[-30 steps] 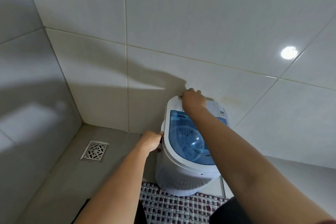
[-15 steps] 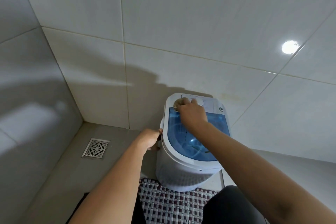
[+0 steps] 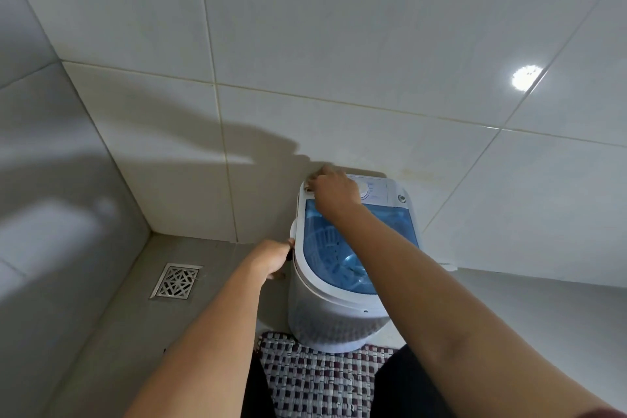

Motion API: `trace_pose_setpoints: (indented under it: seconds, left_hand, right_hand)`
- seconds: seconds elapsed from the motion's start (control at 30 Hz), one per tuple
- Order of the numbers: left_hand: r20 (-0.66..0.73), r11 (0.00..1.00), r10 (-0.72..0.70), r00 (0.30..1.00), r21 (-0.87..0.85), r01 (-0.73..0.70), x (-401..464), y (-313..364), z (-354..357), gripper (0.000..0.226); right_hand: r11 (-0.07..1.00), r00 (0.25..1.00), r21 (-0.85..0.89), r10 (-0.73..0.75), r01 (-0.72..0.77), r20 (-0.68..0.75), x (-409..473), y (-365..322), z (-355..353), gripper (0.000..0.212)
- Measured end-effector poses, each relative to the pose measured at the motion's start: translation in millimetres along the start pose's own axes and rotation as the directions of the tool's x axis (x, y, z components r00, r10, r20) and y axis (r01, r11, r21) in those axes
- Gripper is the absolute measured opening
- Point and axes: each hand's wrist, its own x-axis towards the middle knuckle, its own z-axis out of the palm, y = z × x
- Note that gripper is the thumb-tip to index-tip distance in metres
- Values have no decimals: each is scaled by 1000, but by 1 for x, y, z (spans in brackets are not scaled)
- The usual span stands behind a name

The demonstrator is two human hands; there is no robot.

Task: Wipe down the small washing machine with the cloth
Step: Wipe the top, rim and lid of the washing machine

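So compared with half a second back, your right hand [image 3: 334, 192] has slid off the front edge of the control panel [image 3: 380, 192] and out to the back-left corner of the small washing machine [image 3: 342, 268]. It was sitting just above the blue lid [image 3: 356, 248] before; now it's further back, almost at the wall [image 3: 339, 44], and the white dial [image 3: 365, 189] that it was partly covering shows just to the right of it. The fingers are curled down and bunched tight against the corner. A tiny pale bit pokes out at the fingertips, which could be the cloth [image 3: 308, 187], but I honestly can't tell for sure, it's too small.

Your left hand [image 3: 273, 256] hasn't moved, same spot on the machine's left side just under the rim, fingers wrapped closed around something dark there that looks like a side handle. The machine itself hasn't budged either, back still against the wall, front edge of the base sitting at the checkered mat [image 3: 319, 380].

Count-wise: one washing machine, one blue see-through lid (closed, you can see the drum through it), one dial and one small round button [image 3: 402, 198] on the panel, one floor drain [image 3: 176, 281] off to the machine's left, one mat in front of it, two hands both on the machine.
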Motion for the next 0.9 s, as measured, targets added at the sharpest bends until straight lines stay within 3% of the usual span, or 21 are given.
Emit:
trace_pose_setpoints:
  seconds: [0.3, 0.57, 0.7, 0.9]
  left_hand:
    - [12, 1000, -10, 1000, 11, 10, -10, 15, 4, 40]
    - [38, 1000, 23, 999, -19, -22, -1, 12, 6, 47]
    - [41, 999, 34, 999, -3, -34, 1, 9, 2, 47]
    - [35, 999, 46, 998, 23, -47, 3, 7, 2, 49]
  right_hand:
    - [993, 986, 2, -119, 120, 120, -69, 21, 7, 53]
    - [966, 966, -4, -259, 259, 15, -165, 27, 3, 37]
    - [988, 988, -7, -152, 152, 7, -135, 42, 9, 32]
    - [969, 970, 43, 244, -243, -16, -69, 73, 13, 40]
